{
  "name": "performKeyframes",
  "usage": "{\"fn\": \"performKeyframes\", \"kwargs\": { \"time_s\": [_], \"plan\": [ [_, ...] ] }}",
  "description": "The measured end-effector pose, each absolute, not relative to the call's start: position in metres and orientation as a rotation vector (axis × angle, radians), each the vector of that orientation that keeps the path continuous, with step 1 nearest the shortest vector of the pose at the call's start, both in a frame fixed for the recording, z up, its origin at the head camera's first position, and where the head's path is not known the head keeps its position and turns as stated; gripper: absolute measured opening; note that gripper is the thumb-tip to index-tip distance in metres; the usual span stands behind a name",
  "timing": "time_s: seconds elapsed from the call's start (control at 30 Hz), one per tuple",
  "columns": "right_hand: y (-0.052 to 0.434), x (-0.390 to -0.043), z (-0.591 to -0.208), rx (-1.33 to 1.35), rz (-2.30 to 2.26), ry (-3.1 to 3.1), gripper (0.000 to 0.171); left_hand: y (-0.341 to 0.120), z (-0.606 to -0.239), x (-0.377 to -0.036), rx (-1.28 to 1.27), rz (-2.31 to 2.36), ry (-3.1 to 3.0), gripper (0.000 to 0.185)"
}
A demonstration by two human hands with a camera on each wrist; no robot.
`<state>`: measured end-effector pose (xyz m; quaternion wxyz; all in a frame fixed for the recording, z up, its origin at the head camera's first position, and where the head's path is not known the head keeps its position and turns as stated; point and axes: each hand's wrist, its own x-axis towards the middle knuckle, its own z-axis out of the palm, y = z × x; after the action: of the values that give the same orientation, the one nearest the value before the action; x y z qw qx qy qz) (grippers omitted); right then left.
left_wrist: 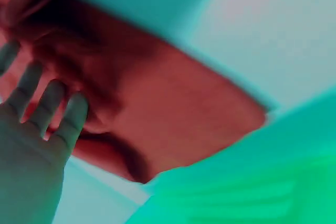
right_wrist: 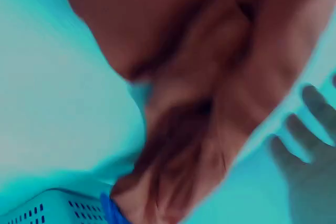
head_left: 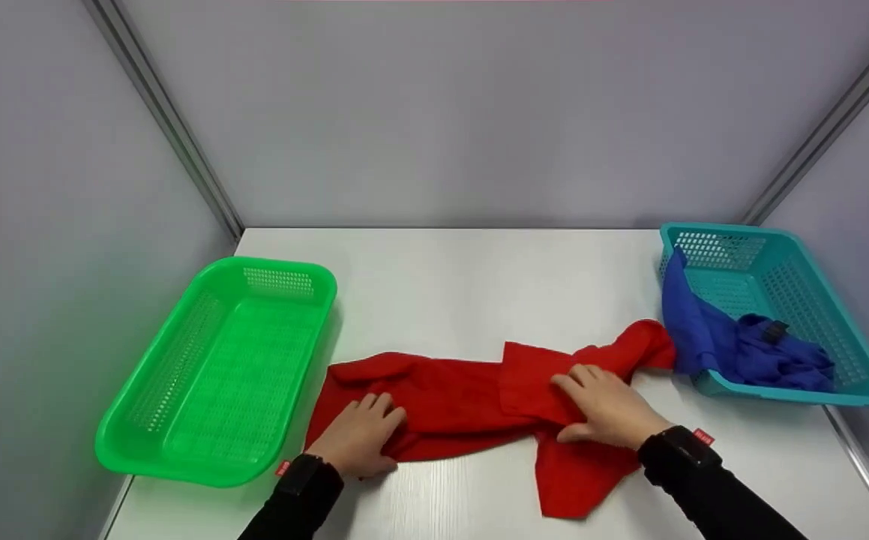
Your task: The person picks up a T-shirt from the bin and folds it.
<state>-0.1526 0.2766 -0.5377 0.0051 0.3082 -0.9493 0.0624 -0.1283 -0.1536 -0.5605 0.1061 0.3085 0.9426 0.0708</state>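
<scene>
A crumpled red shirt [head_left: 449, 397] lies stretched sideways across the white table, with one sleeve-like part pointing toward the near edge and another reaching the blue basket. My left hand [head_left: 359, 435] is over its left part; in the left wrist view the fingers [left_wrist: 71, 121] are extended over the red cloth [left_wrist: 184, 103]. Over the right part is my right hand [head_left: 610, 409], fingers spread. In the right wrist view those fingers [right_wrist: 312, 135] look straight beside the cloth [right_wrist: 262, 61], gripping nothing visible. Whether either palm presses the shirt cannot be seen.
To the left stands a bright green basket [head_left: 213, 375] with nothing visible inside. At the right, a teal-blue basket [head_left: 816, 300] holds blue cloth [head_left: 764, 356], part of which hangs over its left rim. Grey panels [head_left: 434, 112] enclose the table [head_left: 419, 292] at back and sides.
</scene>
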Motion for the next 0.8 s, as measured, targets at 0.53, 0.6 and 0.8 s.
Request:
{"fn": "performKeyframes", "kwargs": {
  "time_s": [0.53, 0.6, 0.8],
  "plan": [
    [0.298, -0.179, -0.48, 0.071, 1.321, -2.753, 0.02, -0.167, -0.503, -0.165, 0.605, 0.852, 3.358, 0.005],
    [0.302, -0.185, -0.464, -0.082, 1.704, -2.626, 0.022, -0.163, -0.489, -0.174, 0.489, 0.918, 3.43, 0.006],
    [0.302, -0.212, -0.428, -0.181, 2.289, -2.16, 0.015, -0.149, -0.453, -0.209, -0.015, 1.458, 3.249, 0.013]
  ]
}}
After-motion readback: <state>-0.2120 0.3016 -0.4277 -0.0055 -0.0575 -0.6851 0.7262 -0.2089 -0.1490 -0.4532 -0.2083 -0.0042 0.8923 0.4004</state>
